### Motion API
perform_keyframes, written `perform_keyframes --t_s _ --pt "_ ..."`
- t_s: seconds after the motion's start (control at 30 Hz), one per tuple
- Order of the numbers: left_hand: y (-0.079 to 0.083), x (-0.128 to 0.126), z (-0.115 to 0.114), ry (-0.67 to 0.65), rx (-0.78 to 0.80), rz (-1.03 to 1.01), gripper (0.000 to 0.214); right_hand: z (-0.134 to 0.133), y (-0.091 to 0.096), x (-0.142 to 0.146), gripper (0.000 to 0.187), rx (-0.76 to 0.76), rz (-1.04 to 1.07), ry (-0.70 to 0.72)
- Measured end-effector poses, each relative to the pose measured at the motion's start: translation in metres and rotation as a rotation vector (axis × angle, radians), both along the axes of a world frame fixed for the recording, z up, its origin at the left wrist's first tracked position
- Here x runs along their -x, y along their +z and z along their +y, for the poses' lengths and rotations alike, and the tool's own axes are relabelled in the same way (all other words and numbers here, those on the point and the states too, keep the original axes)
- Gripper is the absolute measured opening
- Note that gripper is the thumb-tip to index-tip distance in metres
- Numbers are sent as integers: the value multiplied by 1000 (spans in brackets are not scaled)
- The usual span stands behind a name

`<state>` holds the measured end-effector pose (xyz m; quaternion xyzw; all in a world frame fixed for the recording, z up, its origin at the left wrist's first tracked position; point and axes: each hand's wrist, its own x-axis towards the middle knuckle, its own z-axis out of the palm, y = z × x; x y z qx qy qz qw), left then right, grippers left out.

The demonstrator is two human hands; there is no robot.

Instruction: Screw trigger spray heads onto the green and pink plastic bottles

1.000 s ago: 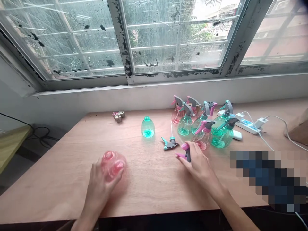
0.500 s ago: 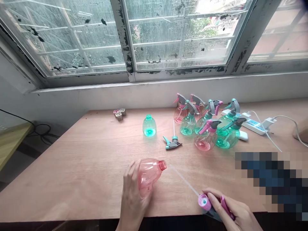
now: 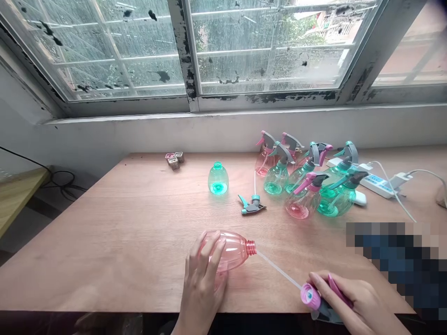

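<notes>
My left hand [image 3: 206, 274] is wrapped round a clear pink bottle [image 3: 233, 251] tipped on its side, its threaded neck facing right. In my right hand [image 3: 345, 293] is a pink and grey spray nozzle [image 3: 310, 296], its collar turned toward the bottle. From that collar a thin white tube [image 3: 279, 270] runs up and left, its tip at the mouth of the bottle; whether it is inside I cannot tell. Beyond my hands a green bottle [image 3: 218, 180] without a top stands upright. Beside it lies a green and grey spray nozzle [image 3: 253, 206] with its tube pointing up.
Several assembled pink and green spray bottles [image 3: 302, 200] stand at the right back. Behind them lies a white power strip [image 3: 380, 185] with cables. Small blocks [image 3: 173, 160] sit near the wall under the window. A pixelated dark patch covers the right side.
The bottle has swung more level, its neck now pointing right, and my left fingers reach further over it. The tube tip has come to the bottle's mouth. The view has shifted slightly.
</notes>
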<state>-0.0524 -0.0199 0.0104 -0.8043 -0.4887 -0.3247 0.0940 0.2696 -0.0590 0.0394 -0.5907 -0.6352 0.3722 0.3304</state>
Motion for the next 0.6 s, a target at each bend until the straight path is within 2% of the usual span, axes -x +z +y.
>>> perform_keyframes --t_s 0.07,0.17,0.23,0.37,0.43,0.5,0.6 --pt "2 0 -1 -16 6 23 59 6 6 7 48 96 203 -47" --pt "5 -3 -2 -48 12 25 58 13 10 16 49 278 615 -258" --pt "6 -5 -3 -61 5 10 59 14 5 20 56 349 818 -378" --pt "6 -11 -4 -71 9 -20 61 12 -16 32 61 345 1061 -465" --pt "6 -13 -3 -80 26 -35 61 12 -23 42 53 307 1184 -459" --pt "5 -15 -2 -82 41 -54 62 17 -25 55 45 262 1225 -365" --pt "2 -22 -2 -86 45 -106 64 28 -23 70 42 214 1068 -253"
